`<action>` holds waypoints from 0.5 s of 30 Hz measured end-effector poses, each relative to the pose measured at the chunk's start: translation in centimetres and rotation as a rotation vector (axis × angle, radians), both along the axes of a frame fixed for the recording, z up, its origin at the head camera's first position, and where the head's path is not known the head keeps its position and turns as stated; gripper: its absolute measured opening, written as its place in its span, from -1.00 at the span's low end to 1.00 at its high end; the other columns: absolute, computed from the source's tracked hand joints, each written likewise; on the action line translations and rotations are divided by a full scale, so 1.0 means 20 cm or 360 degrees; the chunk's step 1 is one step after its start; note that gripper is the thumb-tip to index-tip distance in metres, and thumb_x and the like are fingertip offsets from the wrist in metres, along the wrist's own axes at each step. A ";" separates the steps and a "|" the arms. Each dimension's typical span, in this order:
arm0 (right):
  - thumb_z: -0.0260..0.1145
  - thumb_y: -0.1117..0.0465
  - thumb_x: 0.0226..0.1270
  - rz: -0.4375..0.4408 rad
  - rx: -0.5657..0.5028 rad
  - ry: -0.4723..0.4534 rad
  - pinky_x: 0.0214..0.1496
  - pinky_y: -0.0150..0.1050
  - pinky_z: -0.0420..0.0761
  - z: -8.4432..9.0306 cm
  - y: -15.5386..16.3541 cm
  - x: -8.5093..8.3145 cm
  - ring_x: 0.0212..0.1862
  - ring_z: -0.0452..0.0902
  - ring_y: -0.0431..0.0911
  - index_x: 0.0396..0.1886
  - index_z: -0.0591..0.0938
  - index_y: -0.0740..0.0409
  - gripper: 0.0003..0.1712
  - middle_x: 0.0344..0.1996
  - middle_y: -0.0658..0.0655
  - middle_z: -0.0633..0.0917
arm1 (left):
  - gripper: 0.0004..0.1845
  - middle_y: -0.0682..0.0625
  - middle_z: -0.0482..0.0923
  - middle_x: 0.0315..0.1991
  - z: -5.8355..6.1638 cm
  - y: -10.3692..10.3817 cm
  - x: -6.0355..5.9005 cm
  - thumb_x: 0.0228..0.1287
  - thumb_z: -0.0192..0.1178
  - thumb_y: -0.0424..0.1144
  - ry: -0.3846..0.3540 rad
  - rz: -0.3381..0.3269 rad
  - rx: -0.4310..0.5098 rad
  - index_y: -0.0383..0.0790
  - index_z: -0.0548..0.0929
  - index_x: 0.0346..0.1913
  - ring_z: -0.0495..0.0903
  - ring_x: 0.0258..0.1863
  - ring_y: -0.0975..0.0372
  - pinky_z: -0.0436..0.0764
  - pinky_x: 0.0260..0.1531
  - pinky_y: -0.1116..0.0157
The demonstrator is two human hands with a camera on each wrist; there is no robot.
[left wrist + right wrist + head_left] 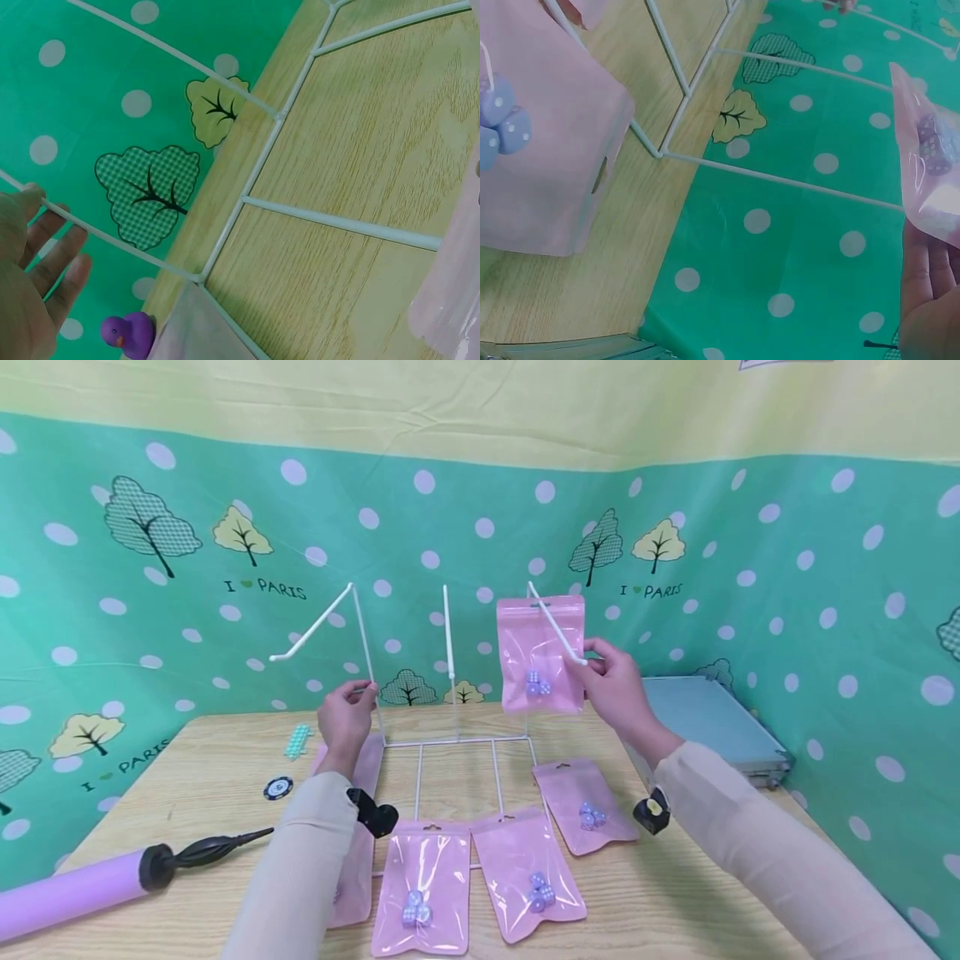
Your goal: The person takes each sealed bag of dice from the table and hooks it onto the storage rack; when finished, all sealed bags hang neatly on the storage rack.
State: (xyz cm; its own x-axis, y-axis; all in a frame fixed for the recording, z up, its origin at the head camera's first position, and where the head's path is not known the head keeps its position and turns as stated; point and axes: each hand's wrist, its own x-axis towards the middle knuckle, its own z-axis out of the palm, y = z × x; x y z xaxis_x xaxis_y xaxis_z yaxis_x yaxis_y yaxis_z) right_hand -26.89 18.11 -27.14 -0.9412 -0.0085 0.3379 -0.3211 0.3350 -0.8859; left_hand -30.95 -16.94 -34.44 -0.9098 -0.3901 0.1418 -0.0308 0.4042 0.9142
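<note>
A white wire rack (450, 743) with three slanted hooks stands on the wooden table (225, 760). My left hand (345, 717) pinches the rack's left upright rod (365, 643); in the left wrist view the thin wire (112, 240) runs across my fingers (52, 259). My right hand (617, 683) holds the right edge of a pink pouch (540, 652) with dice inside, which hangs on the right hook (555, 625). The right wrist view shows this pouch (930, 157) above my fingers (926, 292). Three more pink pouches (422, 885) (527, 872) (585, 806) lie flat in front of the rack.
Another pink pouch (358, 852) lies partly under my left forearm. A purple pump (75, 885) lies at the front left, with a dark chip (277, 787) and a teal item (298, 740) behind it. A grey-blue case (705, 718) sits at the right. A purple toy duck (127, 335) stands near the rack's corner.
</note>
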 end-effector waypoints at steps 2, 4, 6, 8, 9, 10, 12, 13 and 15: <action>0.26 0.17 0.55 -0.0013 -0.0004 -0.0016 -0.55 -0.37 0.36 0.00 0.00 -0.02 -0.57 0.40 -0.14 0.03 0.58 0.20 -0.78 -0.59 0.10 0.58 | -0.64 -0.22 0.69 0.08 0.00 0.00 0.00 0.55 0.13 -0.08 0.0003 0.0003 0.0015 -0.18 0.65 0.23 0.70 0.05 -0.02 0.60 -0.03 0.14; 0.27 0.18 0.54 -0.0023 -0.0003 -0.0024 -0.57 -0.38 0.33 0.00 -0.01 -0.04 -0.59 0.34 -0.16 0.02 0.58 0.21 -0.78 -0.59 0.11 0.57 | -0.64 -0.22 0.69 0.08 -0.01 0.00 0.00 0.55 0.14 -0.08 0.0002 0.0003 0.0030 -0.17 0.65 0.23 0.70 0.05 -0.01 0.60 0.01 0.12; 0.27 0.18 0.54 -0.0038 0.0003 -0.0031 -0.57 -0.39 0.32 0.00 -0.01 -0.06 -0.59 0.33 -0.19 0.00 0.58 0.22 -0.79 -0.55 0.10 0.61 | -0.65 -0.21 0.69 0.08 -0.01 0.00 0.00 0.55 0.13 -0.08 0.0003 0.0003 0.0038 -0.17 0.65 0.23 0.70 0.05 -0.01 0.60 0.02 0.11; 0.27 0.18 0.54 -0.0057 0.0015 -0.0033 -0.58 -0.40 0.32 0.00 0.00 -0.08 -0.58 0.33 -0.19 -0.01 0.57 0.23 -0.79 -0.48 0.14 0.66 | -0.65 -0.21 0.69 0.08 -0.01 0.00 0.00 0.55 0.13 -0.09 0.0009 0.0002 0.0045 -0.17 0.65 0.22 0.70 0.06 -0.01 0.60 0.01 0.12; 0.26 0.18 0.54 -0.0064 0.0019 -0.0036 -0.58 -0.41 0.32 0.00 -0.01 -0.09 -0.58 0.33 -0.18 -0.01 0.57 0.24 -0.78 -0.45 0.18 0.68 | -0.65 -0.21 0.69 0.08 -0.01 0.00 0.00 0.56 0.13 -0.09 0.0012 0.0002 0.0045 -0.17 0.65 0.22 0.70 0.06 -0.01 0.60 0.00 0.13; 0.26 0.18 0.54 -0.0072 0.0023 -0.0044 -0.56 -0.41 0.34 0.01 -0.01 -0.10 -0.56 0.37 -0.18 -0.01 0.57 0.24 -0.78 -0.37 0.19 0.72 | -0.65 -0.21 0.69 0.08 -0.01 0.00 0.00 0.56 0.13 -0.09 0.0016 0.0004 0.0044 -0.17 0.65 0.22 0.70 0.05 -0.01 0.60 -0.02 0.14; 0.25 0.19 0.55 -0.0087 0.0028 -0.0055 -0.54 -0.42 0.36 0.01 -0.01 -0.12 -0.51 0.44 -0.17 0.00 0.57 0.25 -0.78 -0.22 0.26 0.76 | -0.65 -0.21 0.69 0.08 -0.01 0.00 0.00 0.56 0.13 -0.10 0.0021 0.0003 0.0041 -0.17 0.65 0.22 0.70 0.05 -0.01 0.60 -0.06 0.17; 0.25 0.20 0.55 -0.0092 0.0029 -0.0062 -0.54 -0.43 0.36 0.01 -0.01 -0.12 -0.49 0.47 -0.15 0.00 0.57 0.25 -0.79 -0.17 0.29 0.76 | -0.65 -0.21 0.69 0.07 -0.01 0.00 0.00 0.56 0.13 -0.10 0.0023 0.0001 0.0038 -0.17 0.65 0.22 0.70 0.05 -0.01 0.60 -0.07 0.18; 0.24 0.21 0.55 -0.0100 0.0028 -0.0078 -0.52 -0.44 0.38 0.01 -0.01 -0.14 -0.45 0.51 -0.14 0.01 0.56 0.27 -0.79 -0.11 0.33 0.74 | -0.65 -0.21 0.69 0.07 -0.01 0.00 0.00 0.56 0.13 -0.09 0.0023 -0.0001 0.0032 -0.17 0.65 0.23 0.70 0.04 -0.01 0.60 -0.08 0.19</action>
